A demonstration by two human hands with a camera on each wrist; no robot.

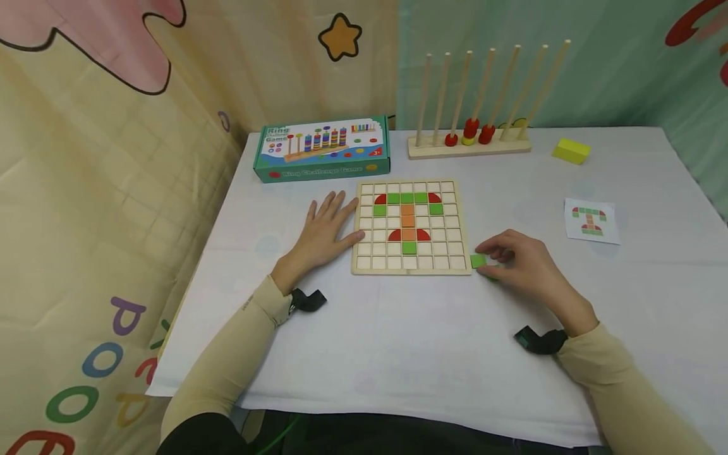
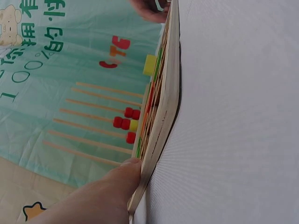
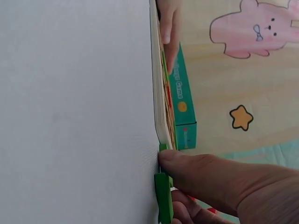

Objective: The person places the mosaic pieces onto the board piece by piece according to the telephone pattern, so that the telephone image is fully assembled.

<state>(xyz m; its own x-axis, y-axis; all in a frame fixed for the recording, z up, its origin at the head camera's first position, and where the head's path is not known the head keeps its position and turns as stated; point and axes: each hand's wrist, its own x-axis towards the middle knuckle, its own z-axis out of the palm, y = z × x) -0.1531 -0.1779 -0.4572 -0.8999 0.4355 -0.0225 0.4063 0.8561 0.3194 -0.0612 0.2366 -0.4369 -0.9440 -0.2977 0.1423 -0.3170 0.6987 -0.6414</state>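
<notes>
A wooden grid board (image 1: 412,268) lies flat on the white table. Green squares, orange squares and red rounded tiles sit in some of its cells. My left hand (image 1: 323,229) rests spread at the board's left side, thumb and index fingertips touching its edge; the left wrist view shows the thumb (image 2: 122,179) on the rim. Just off the board's lower right corner, my right hand (image 1: 520,262) pinches a green square tile (image 1: 478,260) between thumb and fingers. A second green tile (image 3: 163,198) lies beside that thumb, mostly hidden by the hand in the head view.
Behind the board stand a green ring game box (image 1: 324,169) and a wooden peg rack (image 1: 469,148) with several red rings and a yellow one. To the right are a yellow block (image 1: 571,151) and a white card (image 1: 592,220) picturing a tile pattern.
</notes>
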